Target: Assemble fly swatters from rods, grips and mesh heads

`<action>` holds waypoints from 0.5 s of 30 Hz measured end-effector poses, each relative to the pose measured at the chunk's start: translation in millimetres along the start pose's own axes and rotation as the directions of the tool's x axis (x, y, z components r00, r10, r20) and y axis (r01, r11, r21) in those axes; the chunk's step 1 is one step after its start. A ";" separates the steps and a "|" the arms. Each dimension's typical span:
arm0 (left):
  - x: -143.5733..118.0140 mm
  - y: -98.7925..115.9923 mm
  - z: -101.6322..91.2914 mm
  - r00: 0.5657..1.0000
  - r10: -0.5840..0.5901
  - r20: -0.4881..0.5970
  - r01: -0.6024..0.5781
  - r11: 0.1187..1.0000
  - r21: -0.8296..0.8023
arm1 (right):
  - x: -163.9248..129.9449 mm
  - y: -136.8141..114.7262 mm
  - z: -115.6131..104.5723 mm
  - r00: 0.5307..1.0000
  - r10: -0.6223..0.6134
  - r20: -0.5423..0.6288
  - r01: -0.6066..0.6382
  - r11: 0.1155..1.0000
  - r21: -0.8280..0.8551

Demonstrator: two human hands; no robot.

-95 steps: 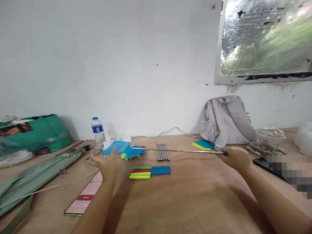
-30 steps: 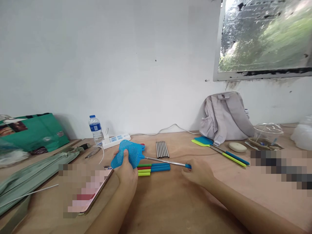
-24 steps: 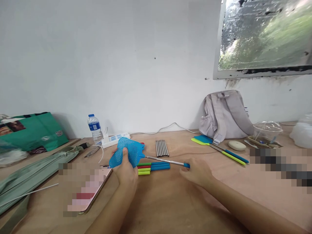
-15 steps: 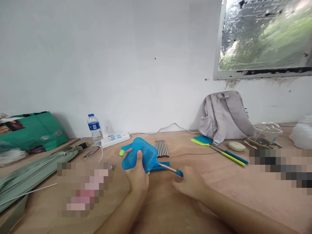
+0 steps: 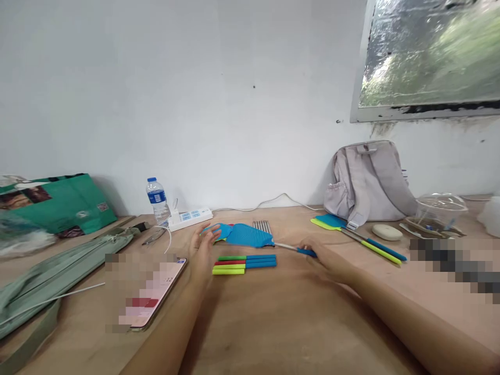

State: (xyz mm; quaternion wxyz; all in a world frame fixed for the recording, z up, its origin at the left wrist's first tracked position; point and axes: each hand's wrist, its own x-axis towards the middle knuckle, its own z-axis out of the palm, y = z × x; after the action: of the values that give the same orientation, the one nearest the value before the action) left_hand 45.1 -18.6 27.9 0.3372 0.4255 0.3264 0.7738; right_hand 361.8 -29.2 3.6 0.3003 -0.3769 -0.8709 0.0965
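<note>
R hand [image 5: 323,260] closed round hdl of blue swatter [image 5: 250,236]; its head out to hand's left, btwn both hands. L hand [image 5: 201,252] fingers spread, nr other blue heads [image 5: 221,230], can't tell if touching. Coloured grips [image 5: 247,264] just R of L wrist. Metal tubes [image 5: 262,226] beyond swatter head, partly hidden. Two swatters [image 5: 380,252] R of R hand, farther out.

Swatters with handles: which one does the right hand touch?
The blue swatter in front of the metal rods; the other two lie untouched near the backpack.
</note>
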 end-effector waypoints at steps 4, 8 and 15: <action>10.0 -12.6 -16.4 0.996 0.059 -0.071 -0.035 0.953 0.302 | -5.3 50.0 -18.4 0.964 -0.001 -0.267 -0.063 0.972 -0.228; 16.2 -22.0 -25.6 0.996 0.036 -0.078 0.000 0.906 0.424 | -20.3 99.8 -35.6 0.913 0.090 -0.398 -0.238 0.909 -0.342; 23.2 -21.7 -32.5 0.992 -0.011 -0.129 0.077 0.851 0.520 | -50.4 125.1 -54.4 0.826 0.340 -0.450 -0.536 0.721 -0.439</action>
State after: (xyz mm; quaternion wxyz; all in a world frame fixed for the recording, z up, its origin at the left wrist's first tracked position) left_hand 12.3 5.1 7.1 0.2059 0.4459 0.5542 0.6720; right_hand 496.0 18.8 -24.9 0.2920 -0.6552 -0.6796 -0.1534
